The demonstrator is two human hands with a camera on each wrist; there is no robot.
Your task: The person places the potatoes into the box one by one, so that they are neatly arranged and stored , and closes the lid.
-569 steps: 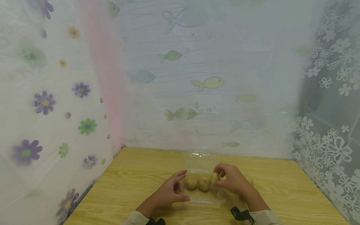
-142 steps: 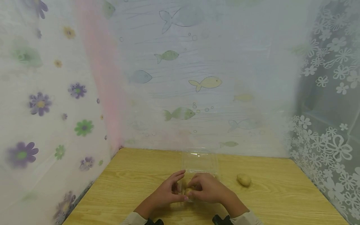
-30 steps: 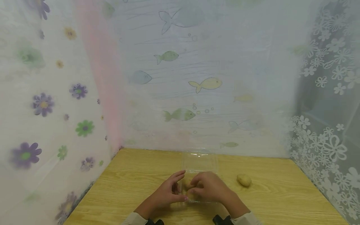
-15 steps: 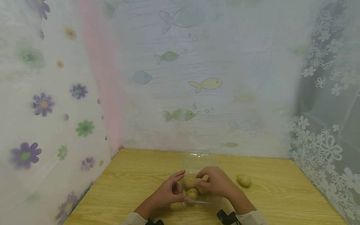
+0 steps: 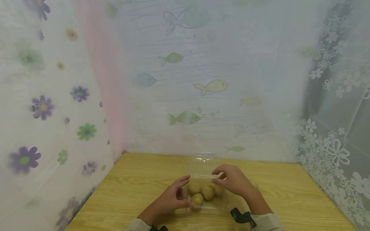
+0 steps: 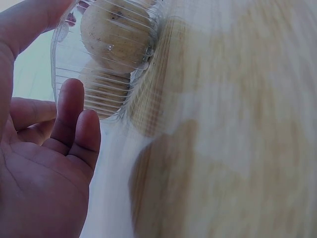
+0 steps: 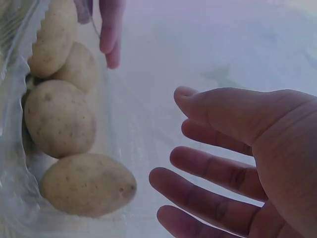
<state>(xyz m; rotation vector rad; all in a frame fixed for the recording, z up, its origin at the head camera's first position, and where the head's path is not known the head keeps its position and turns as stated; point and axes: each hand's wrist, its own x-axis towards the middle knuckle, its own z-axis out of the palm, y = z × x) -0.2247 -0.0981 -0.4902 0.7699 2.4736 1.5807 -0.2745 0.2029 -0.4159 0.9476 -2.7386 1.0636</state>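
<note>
A clear plastic container [image 5: 203,208] lies with its lid [image 5: 204,165] folded back, and several potatoes [image 5: 207,192] sit in its base. My left hand [image 5: 170,198] grips the container's left side, thumb at the front corner and fingers toward the back; the left wrist view shows the hand [image 6: 47,168] beside the ribbed wall. Above the right edge is my right hand [image 5: 235,180], fingers relaxed and apart, holding nothing. In the right wrist view this hand [image 7: 242,158] is separated by a gap from the nearest potato [image 7: 89,185].
One loose potato [image 5: 254,183] lies on the wooden table [image 5: 289,192] right of the container, partly hidden by my right hand. Fish-patterned sheeting [image 5: 173,96] stands behind the table, with flower-patterned sheeting [image 5: 57,141] on the left.
My right hand has moved right and back from over the potatoes in the container, uncovering them and partly covering the loose one. My left hand keeps its place.
</note>
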